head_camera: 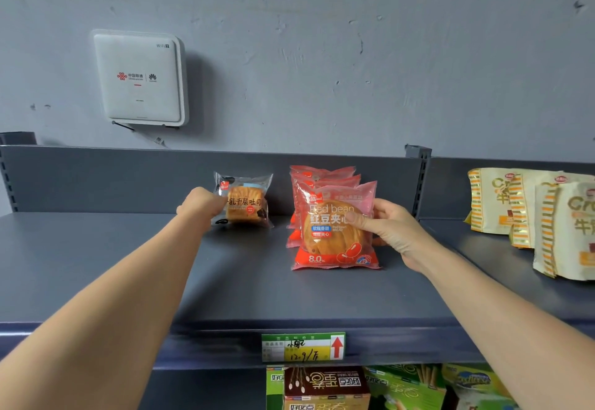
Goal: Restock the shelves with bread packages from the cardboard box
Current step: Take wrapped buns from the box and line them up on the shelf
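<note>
The left hand (201,203) is closed like a fist on the left edge of a clear packet of toast (246,205) and grips it there. This packet stands upright at the back of the shelf (225,281), near the back panel (112,178); whether it touches the panel I cannot tell.

The right hand (394,231) holds a red packet of bean bread (331,239) by its right side. The thumb lies across the front face and the other fingers go behind the packet. The packet stands upright with its lower edge on the shelf. Just behind it is a row of red packets (322,174) of the same kind, one behind the other, also upright. The clear packet and the red ones are apart, with a bare strip of shelf between them. Both forearms reach over the front edge of the shelf.

To the right, on the next part of the shelf, stand cream and orange packets (528,213) in a row. On the front edge of the shelf, between the two arms, is a green and yellow price label (302,347) with a red arrow pointing up. Under it, on the lower shelf, are a brown box (325,384) and green packets (405,387). Above the shelf, on the grey wall (354,55), hangs a white box (140,78) with small logos.
</note>
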`<control>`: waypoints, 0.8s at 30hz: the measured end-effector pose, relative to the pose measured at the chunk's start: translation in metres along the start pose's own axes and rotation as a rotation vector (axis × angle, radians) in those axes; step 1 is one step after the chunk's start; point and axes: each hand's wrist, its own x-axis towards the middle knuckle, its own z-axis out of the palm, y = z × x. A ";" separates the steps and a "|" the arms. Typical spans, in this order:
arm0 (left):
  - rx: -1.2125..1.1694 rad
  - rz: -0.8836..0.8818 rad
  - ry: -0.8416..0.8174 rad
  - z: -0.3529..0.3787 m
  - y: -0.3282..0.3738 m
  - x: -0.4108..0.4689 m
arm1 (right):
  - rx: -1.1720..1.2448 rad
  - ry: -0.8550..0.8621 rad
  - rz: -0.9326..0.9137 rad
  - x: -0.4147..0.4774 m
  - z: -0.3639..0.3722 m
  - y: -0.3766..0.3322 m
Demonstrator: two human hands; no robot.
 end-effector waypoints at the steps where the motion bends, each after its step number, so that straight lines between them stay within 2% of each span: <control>1: 0.006 0.003 -0.001 -0.001 0.001 -0.001 | -0.003 0.002 0.001 0.000 0.000 0.000; 11: 0.022 0.101 -0.021 -0.010 0.008 -0.040 | -0.085 0.056 0.031 -0.018 -0.003 -0.002; 19: 0.039 0.194 -0.038 -0.039 0.003 -0.128 | -0.275 0.090 0.075 -0.061 -0.022 -0.004; 24: 0.049 0.235 -0.026 -0.048 0.003 -0.195 | -0.394 0.094 0.006 -0.106 -0.038 -0.012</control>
